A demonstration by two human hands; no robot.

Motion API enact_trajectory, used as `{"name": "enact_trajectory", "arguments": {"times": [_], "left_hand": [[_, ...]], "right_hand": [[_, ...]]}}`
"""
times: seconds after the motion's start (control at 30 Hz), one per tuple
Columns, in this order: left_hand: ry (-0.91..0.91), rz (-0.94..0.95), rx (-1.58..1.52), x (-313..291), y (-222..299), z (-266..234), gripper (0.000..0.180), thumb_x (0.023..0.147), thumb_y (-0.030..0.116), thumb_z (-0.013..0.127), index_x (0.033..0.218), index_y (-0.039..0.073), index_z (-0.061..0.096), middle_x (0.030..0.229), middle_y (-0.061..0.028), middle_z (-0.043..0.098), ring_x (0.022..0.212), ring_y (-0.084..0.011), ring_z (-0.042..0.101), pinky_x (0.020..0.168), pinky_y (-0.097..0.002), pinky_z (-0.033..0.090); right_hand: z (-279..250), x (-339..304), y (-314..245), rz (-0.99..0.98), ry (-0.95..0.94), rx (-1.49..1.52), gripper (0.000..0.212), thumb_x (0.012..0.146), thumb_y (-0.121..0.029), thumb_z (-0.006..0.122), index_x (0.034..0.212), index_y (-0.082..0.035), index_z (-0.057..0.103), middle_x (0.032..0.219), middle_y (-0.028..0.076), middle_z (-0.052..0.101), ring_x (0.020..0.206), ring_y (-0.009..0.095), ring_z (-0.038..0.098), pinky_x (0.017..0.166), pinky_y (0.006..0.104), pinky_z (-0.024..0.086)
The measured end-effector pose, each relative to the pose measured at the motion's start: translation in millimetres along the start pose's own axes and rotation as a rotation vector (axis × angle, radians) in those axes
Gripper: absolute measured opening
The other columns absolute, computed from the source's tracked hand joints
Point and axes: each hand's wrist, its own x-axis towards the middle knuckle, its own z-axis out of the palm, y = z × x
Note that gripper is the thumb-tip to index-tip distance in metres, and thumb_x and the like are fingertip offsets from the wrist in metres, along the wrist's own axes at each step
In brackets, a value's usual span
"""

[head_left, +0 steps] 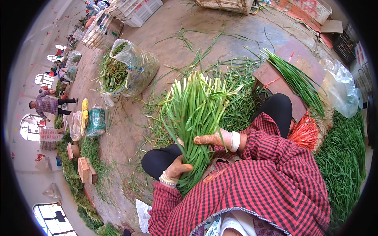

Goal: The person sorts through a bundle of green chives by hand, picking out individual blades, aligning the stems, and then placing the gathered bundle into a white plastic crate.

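A large bunch of garlic chives (193, 106) stands over my lap, its pale cut ends fanned out away from me and its green leaves hanging toward me. My left hand (177, 170), in a stained pale glove, wraps the leafy part low on the left side. From the right, my right hand (216, 139), gloved too, closes round the bunch a little higher, thumb across its front. Loose chive leaves (240, 106) lie heaped on the floor just beyond. To the right, a smaller bundle of chives (293, 80) rests across a brown board (271, 74).
Red plastic strips (305, 133) lie beside my right knee, with a long heap of chives (340, 157) at far right. A stuffed clear plastic bag (143, 70) stands at upper left. Beyond it are a green wrapped bundle (96, 122), wooden stools (83, 169) and another person (49, 103).
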Motion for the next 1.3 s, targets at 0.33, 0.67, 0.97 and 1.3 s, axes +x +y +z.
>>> {"name": "enact_trajectory", "arguments": {"times": [0.33,0.67,0.97,1.3], "left_hand": [[0.271,0.181,0.031,4,-1,47,0.045,0.073,0.011,0.072,0.114,-0.005,0.059,0.095,-0.0156,0.068,0.069,-0.02,0.062,0.061,-0.0322,0.051],[0.397,0.162,0.187,-38,1,34,0.058,0.066,0.003,0.071,0.122,-0.002,0.057,0.103,-0.0157,0.069,0.091,-0.0271,0.067,0.08,-0.0356,0.055],[0.392,0.152,0.341,-35,6,38,0.05,0.069,0.009,0.074,0.116,0.0,0.059,0.094,-0.0111,0.068,0.076,-0.0179,0.063,0.068,-0.0289,0.051],[0.347,0.119,0.346,-49,0,33,0.058,0.068,0.015,0.075,0.12,-0.002,0.057,0.093,-0.0113,0.069,0.076,-0.0186,0.064,0.068,-0.0297,0.052]], "right_hand": [[-58,21,-57,-0.234,0.56,0.116,0.072,0.087,-0.036,0.072,0.145,-0.01,0.037,0.114,0.009,0.061,0.099,0.017,0.06,0.077,0.0289,0.051],[-168,5,-102,-0.36,0.803,-0.513,0.013,0.097,-0.015,0.058,0.1,-0.005,0.066,0.077,-0.002,0.064,0.056,0.005,0.051,0.049,0.0227,0.042],[-62,-33,-121,-0.139,0.048,-1.224,0.036,0.087,-0.03,0.068,0.12,-0.016,0.061,0.076,0.008,0.064,0.066,0.025,0.063,0.063,0.0349,0.052],[-118,-18,-100,-0.345,0.231,-1.685,0.018,0.08,-0.011,0.065,0.098,-0.014,0.064,0.08,0.007,0.068,0.068,0.029,0.067,0.059,0.0377,0.054]]}}
